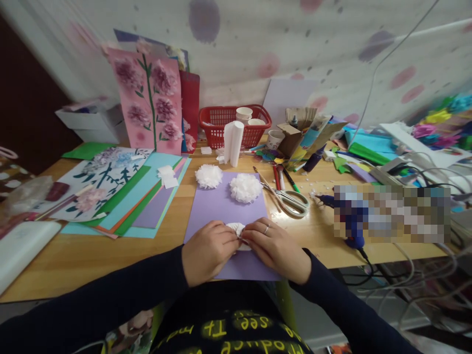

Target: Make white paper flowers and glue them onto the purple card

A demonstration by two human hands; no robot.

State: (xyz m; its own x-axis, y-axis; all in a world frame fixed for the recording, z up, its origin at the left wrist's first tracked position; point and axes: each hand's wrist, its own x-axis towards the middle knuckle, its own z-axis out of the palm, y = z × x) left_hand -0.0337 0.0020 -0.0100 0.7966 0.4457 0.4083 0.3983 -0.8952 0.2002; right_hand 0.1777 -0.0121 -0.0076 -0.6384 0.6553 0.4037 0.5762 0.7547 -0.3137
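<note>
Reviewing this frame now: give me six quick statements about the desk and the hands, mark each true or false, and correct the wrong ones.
1. The left hand and right hand both hold a white paper piece over the purple sheet. True.
2. The scissors lie left of the purple sheet. False: they lie on its right side.
3. A fluffy white paper ball sits on the purple sheet, beyond the hands. True.
4. The basket holding paper cups is blue. False: it is red.
5. The ring is on the left hand. False: it is on the right hand.
6. A blue glue gun lies right of the scissors. True.
</note>
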